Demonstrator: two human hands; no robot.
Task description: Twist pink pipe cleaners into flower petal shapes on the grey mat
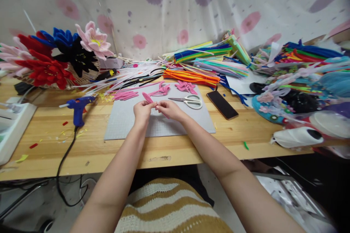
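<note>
Over the grey cutting mat (123, 122), my left hand (143, 112) pinches a pink pipe cleaner (147, 97) bent into a narrow petal-like loop, which points up and left from the fingers. My right hand (171, 110) meets it at the fingertips, closed on the lower end of the same pipe cleaner. A small pile of short pink pipe cleaners (125, 95) lies at the mat's upper left. Behind my hands are a shaped pink piece (163, 89) and a pink flower-like piece (186, 86). Scissors with pale handles (193, 102) rest just right of my right hand.
A blue glue gun (78, 111) with its cord stands left of the mat. A black phone (222, 105) lies to the right. Bundles of coloured pipe cleaners (191, 77) line the back. Fuzzy flowers (51, 69) fill the back left; a white spool (298, 137) sits right.
</note>
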